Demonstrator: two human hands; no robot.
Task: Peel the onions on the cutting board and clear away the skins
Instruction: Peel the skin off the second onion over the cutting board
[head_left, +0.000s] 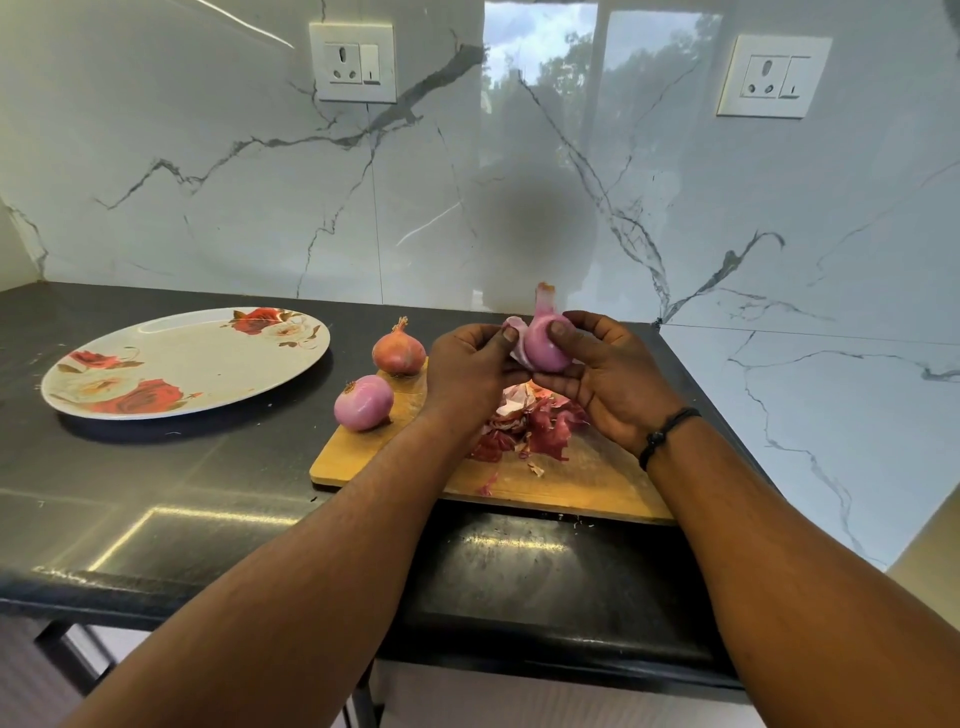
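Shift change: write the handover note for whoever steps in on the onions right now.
Left hand pinches a loose skin flap; right hand grips the held onion, mostly bare, above the cutting board.
Peeled onion sits at the board's left edge; unpeeled onion at its far left corner.
Skins lie piled on the board.
Done: one onion.
Left: finish the held one, peel the last, clear the skins. The plate stands to the left.
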